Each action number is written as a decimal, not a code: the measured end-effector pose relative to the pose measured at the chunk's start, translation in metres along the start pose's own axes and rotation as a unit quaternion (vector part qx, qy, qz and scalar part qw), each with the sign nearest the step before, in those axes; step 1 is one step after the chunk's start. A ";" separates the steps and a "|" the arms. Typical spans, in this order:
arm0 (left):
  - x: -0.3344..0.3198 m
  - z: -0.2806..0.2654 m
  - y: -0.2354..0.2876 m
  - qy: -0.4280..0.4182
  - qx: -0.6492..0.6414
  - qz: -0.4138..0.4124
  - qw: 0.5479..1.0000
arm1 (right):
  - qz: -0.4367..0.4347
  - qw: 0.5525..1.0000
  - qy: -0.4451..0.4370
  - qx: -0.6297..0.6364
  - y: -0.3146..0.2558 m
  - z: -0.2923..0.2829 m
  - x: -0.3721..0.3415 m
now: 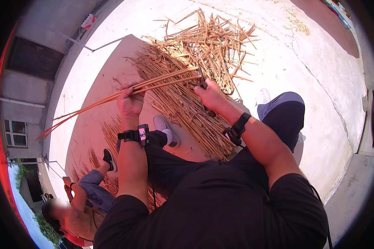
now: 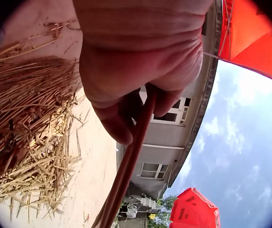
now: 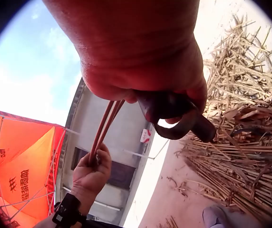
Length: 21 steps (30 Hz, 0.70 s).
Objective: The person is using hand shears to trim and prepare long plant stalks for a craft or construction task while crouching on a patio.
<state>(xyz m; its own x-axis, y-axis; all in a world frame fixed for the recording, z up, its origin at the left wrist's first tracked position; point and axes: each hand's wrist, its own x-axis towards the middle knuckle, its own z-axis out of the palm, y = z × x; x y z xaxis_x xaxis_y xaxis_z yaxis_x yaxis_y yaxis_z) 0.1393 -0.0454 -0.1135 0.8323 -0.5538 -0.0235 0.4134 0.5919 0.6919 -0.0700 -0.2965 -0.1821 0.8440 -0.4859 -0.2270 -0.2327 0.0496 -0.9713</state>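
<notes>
My left hand [image 1: 130,101] grips a few long, thin dry stalks [image 1: 97,99], which run from the lower left up toward the right hand. In the left wrist view the stalks [image 2: 131,161] pass between its curled fingers and thumb. My right hand [image 1: 214,96] holds dark-handled pruning shears [image 1: 202,82], their blades up at the right ends of the stalks. The right wrist view shows the shears' dark handles [image 3: 174,109] below the palm, with a curved loop; the blades are hidden there. Beneath both hands lies a big pile of cut stalks [image 1: 187,108].
Loose, shorter trimmings [image 1: 220,45] are heaped on the sunlit concrete beyond the pile. More stalks [image 1: 112,130] lie to the left, near another seated person [image 1: 81,207]. My shoe [image 1: 166,129] is beside the pile. A red canopy [image 3: 27,166] and a grey building [image 2: 159,152] stand around the yard.
</notes>
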 end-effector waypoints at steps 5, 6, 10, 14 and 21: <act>0.001 -0.004 -0.001 0.040 0.013 0.001 0.999 | 0.009 1.000 0.013 0.018 -0.002 -0.001 0.001; 0.002 -0.005 -0.001 0.056 0.006 0.009 0.998 | 0.009 1.000 0.013 0.018 -0.001 -0.001 0.002; 0.004 -0.008 0.001 0.068 0.016 0.011 0.997 | -0.001 1.000 0.011 0.023 0.000 -0.003 0.004; 0.003 -0.011 0.001 0.071 0.021 0.007 0.997 | 0.003 0.999 0.027 0.036 -0.003 -0.005 0.004; 0.004 -0.009 0.001 0.079 0.038 0.007 0.996 | -0.009 1.000 -0.008 0.001 0.004 -0.011 0.007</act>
<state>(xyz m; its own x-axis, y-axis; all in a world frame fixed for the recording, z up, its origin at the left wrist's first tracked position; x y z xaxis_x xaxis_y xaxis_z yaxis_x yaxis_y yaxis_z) 0.1461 -0.0412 -0.1197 0.8882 -0.4427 -0.1227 0.3769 0.5494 0.7457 -0.0704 -0.3091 -0.1869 0.8557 -0.4724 -0.2113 -0.2173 0.0426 -0.9752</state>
